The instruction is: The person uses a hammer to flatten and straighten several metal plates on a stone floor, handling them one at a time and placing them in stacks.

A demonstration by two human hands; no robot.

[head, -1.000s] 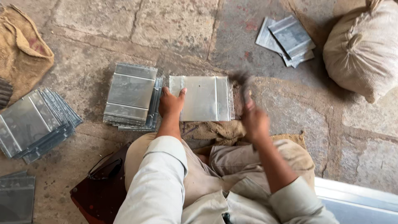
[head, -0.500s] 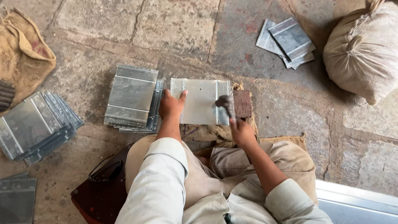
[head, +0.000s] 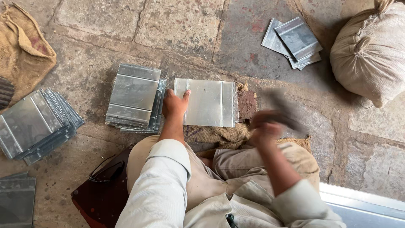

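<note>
My left hand [head: 174, 104] presses flat on the left edge of a folded metal sheet [head: 209, 102] that lies on the stone floor in front of my knees. A rusty iron block [head: 247, 104] sits under the sheet's right edge, on burlap [head: 219, 134]. My right hand [head: 265, 128] is raised to the right of the sheet and grips a hammer [head: 283, 110], which is blurred by motion.
A stack of similar metal sheets [head: 134, 96] lies just left of my left hand. Another fanned pile [head: 36, 125] lies at far left, more sheets [head: 293, 42] at top right. A full sack [head: 371, 52] stands at right, a burlap bag [head: 23, 50] at top left.
The right hand brought the hammer down onto the sheet's right edge half a second ago and has now swung back up and to the right. The left hand stayed put.
</note>
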